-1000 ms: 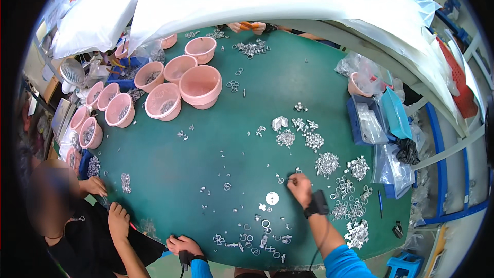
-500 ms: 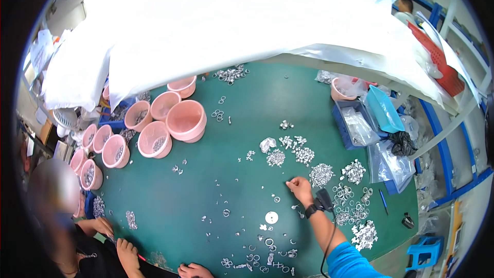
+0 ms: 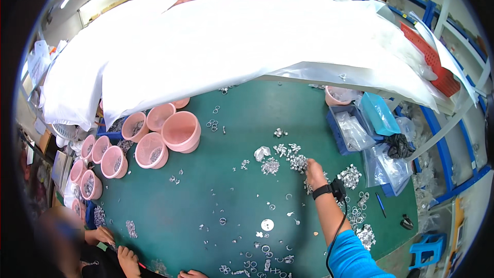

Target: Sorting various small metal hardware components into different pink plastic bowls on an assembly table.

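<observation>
The right hand (image 3: 316, 174) was held low over the table (image 3: 170, 201), its fingers bunched narrowly together; whether a piece was pinched between them could not be told, the fingertips being partly turned from view. A heap of small silvery pieces (image 3: 298, 163) was set just left of the fingertips, and a second heap (image 3: 308, 187) was half covered by the hand itself. Such pieces would be judged light, stiff and rather slippery, easily scattered if pushed; they would best be taken singly, by their edges, between thumb and forefinger. To the hand's right a paler heap (image 3: 350, 176) was spread, and nearer the body, beside the forearm, metal rings (image 3: 356, 219) were loosely piled, by whose rims a hold would be most easily got. A round white disc (image 3: 267, 225) was laid left of the forearm. Farther left and beyond, pink bowls (image 3: 181, 132) were grouped. Well apart, at the lower edge, the left hand (image 3: 191, 274) was mostly cut off, so its grip could not be judged.
</observation>
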### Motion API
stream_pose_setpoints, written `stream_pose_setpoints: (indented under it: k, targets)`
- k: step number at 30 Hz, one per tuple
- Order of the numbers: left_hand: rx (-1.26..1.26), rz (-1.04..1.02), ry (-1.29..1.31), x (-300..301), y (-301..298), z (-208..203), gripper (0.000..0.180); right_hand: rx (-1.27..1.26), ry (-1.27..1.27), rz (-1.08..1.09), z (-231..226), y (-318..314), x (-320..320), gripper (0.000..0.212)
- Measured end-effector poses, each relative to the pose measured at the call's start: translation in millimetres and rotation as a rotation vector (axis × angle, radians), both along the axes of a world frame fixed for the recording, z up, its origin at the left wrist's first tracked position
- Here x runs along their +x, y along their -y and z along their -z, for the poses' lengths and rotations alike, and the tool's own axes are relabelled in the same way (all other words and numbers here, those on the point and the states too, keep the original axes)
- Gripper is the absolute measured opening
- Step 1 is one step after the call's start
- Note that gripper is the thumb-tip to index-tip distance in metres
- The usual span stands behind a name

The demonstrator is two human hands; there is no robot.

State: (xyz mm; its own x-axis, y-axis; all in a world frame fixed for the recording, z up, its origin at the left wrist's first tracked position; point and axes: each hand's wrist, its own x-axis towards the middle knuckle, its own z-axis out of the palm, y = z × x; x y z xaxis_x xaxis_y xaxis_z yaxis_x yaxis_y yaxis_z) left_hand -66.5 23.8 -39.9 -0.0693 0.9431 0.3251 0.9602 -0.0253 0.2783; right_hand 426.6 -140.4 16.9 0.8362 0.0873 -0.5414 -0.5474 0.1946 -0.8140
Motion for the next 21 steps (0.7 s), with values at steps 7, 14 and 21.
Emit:
stream_pose_setpoints:
  k: [7, 14, 21]
  targets:
    - [-0.041, -0.144, -0.094, 3, -4, -7, 0.025, -0.452, 0.510, -0.427, 5, 31, -93, 0.017]
    - [-0.069, -0.177, -0.142, 10, -1, -7, 0.024, -0.776, 0.927, -0.741, 8, 47, -197, 0.020]
    - [-0.064, -0.174, -0.113, 12, 2, -17, 0.024, -0.713, 0.969, -0.753, 4, 15, -222, 0.019]
